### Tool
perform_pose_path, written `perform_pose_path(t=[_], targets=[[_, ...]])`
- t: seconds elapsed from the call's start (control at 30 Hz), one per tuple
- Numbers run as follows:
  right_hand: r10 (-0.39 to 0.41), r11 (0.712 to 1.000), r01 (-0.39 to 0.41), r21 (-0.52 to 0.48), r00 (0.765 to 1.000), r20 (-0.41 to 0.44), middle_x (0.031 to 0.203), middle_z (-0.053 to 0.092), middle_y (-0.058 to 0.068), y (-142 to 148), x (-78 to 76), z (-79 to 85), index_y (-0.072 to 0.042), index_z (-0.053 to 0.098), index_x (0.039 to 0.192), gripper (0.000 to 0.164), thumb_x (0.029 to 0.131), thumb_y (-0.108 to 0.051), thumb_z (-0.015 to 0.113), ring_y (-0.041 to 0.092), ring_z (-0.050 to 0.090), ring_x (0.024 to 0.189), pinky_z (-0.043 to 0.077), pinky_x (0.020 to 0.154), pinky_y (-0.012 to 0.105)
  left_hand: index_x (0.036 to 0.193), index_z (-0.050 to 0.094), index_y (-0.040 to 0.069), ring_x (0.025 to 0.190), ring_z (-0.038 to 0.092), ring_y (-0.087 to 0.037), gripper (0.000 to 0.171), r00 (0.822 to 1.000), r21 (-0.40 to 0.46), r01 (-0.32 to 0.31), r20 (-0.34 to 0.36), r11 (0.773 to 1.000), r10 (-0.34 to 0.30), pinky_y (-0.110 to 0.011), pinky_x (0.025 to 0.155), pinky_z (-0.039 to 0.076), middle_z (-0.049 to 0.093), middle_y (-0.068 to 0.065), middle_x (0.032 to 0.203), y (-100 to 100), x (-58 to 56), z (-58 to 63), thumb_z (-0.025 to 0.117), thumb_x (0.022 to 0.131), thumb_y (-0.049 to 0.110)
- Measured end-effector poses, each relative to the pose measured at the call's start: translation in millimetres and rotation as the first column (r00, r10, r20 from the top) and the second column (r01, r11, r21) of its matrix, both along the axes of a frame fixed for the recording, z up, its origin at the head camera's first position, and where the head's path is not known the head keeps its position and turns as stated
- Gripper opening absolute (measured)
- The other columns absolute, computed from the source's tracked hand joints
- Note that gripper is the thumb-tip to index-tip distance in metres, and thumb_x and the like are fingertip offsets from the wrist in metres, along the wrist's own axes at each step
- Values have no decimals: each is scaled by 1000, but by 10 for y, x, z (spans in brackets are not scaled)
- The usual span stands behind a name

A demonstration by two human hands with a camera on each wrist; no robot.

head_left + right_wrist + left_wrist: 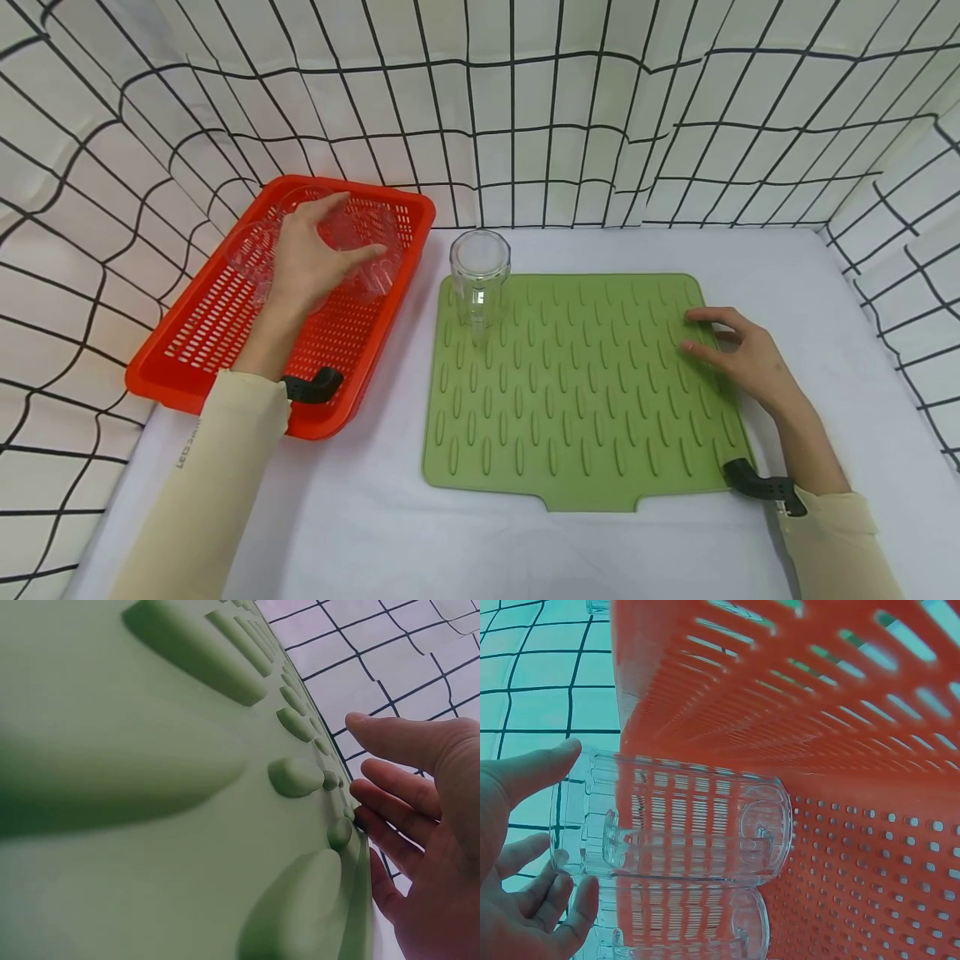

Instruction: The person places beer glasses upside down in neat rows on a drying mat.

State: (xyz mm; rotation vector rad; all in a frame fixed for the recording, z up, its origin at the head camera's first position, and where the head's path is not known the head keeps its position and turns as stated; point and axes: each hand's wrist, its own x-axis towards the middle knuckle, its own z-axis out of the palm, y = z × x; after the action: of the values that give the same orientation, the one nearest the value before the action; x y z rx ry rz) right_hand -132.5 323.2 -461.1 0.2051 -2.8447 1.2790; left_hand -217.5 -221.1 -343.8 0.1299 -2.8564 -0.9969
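My left hand (306, 258) is over the red basket (168, 390), its thumb and fingers spread apart. In the left wrist view, thumb and fingertips are right at one end of a clear glass mug (690, 817), on either side of it. Beside that mug lies a second glass mug (679, 922), partly cut off by the frame. My right hand (742, 358) is at the right edge of the green ridged mat (577, 375), fingers loosely extended and holding nothing. Another glass mug (480, 258) stands on the mat's back left corner, its handle facing me.
Black-gridded white fabric (510, 125) walls in the back and both sides. A white cloth (390, 517) covers the table under basket and mat. The basket's perforated sides rise around the mugs. Each wrist wears a black strap with a camera mount (318, 386).
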Motion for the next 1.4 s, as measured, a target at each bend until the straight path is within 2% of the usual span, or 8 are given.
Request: perform_pose_path(t=[0.1, 0.17, 0.23, 0.33, 0.4, 0.7, 1.0, 1.4], targets=[[-1, 1000, 1, 1, 1000, -3, 141, 60, 16, 1, -6, 4, -10, 62, 138, 49, 95, -27, 78, -25, 37, 123, 36, 99, 5, 162, 38, 21, 149, 38, -35, 90, 1000, -12, 15, 5, 1000, -15, -61, 119, 42, 42, -12, 162, 0, -11, 3, 83, 86, 41], [-9, 1000, 9, 10, 1000, 11, 143, 60, 15, 4, -7, 10, -11, 62, 139, 49, 95, -29, 77, -20, 40, 127, 40, 106, 14, 161, 38, 19, 147, 40, -35, 91, 1000, -8, 25, 1, 1000, -25, -60, 120, 42, 42, -13, 161, 3, -13, 7, 84, 86, 40], [-15, 1000, 15, 13, 999, 32, 146, 59, 16, 9, -11, 14, -11, 60, 140, 51, 96, -30, 77, -4, 46, 137, 43, 114, 30, 161, 39, 18, 147, 40, -35, 90, 999, 5, 38, 1, 999, -38, -60, 121, 41, 41, -14, 160, 8, -14, 9, 84, 86, 38], [-22, 1000, 22, 10, 997, 69, 150, 55, 18, 15, -9, 19, -10, 58, 142, 54, 96, -32, 76, 28, 47, 144, 42, 114, 57, 161, 40, 17, 148, 38, -35, 89, 998, 18, 59, -1, 998, -59, -60, 119, 43, 39, -15, 159, 16, -11, 6, 85, 86, 36], [-22, 1000, 22, 3, 997, 80, 151, 54, 19, 14, -7, 22, -9, 58, 143, 55, 96, -31, 76, 43, 46, 143, 41, 112, 65, 160, 41, 17, 148, 36, -35, 89, 998, 18, 68, 0, 998, -68, -61, 118, 44, 38, -15, 158, 19, -9, 0, 85, 86, 35], [-28, 999, 29, -17, 995, 94, 154, 52, 20, 32, 0, 27, -9, 57, 143, 54, 96, -31, 76, 47, 45, 143, 40, 112, 67, 160, 40, 16, 149, 35, -37, 90, 995, 14, 96, 14, 995, -96, -65, 114, 46, 35, -17, 161, 18, -15, -26, 86, 85, 36], [-26, 999, 29, -27, 995, 97, 153, 52, 20, 12, 12, 12, -9, 57, 143, 54, 97, -31, 75, 48, 45, 143, 40, 112, 68, 161, 36, 19, 148, 40, -38, 90, 994, 46, 83, 66, 995, -86, -65, 111, 48, 45, -15, 160, -12, 32, -24, 84, 87, 34], [-29, 999, 30, -19, 996, 83, 152, 53, 19, 14, 16, 16, -10, 58, 141, 52, 97, -31, 75, 50, 47, 141, 43, 110, 67, 158, 41, 21, 144, 45, -32, 84, 999, 101, 49, -10, 994, -48, -59, 117, 46, 50, -10, 158, -40, 55, -5, 83, 87, 40]])
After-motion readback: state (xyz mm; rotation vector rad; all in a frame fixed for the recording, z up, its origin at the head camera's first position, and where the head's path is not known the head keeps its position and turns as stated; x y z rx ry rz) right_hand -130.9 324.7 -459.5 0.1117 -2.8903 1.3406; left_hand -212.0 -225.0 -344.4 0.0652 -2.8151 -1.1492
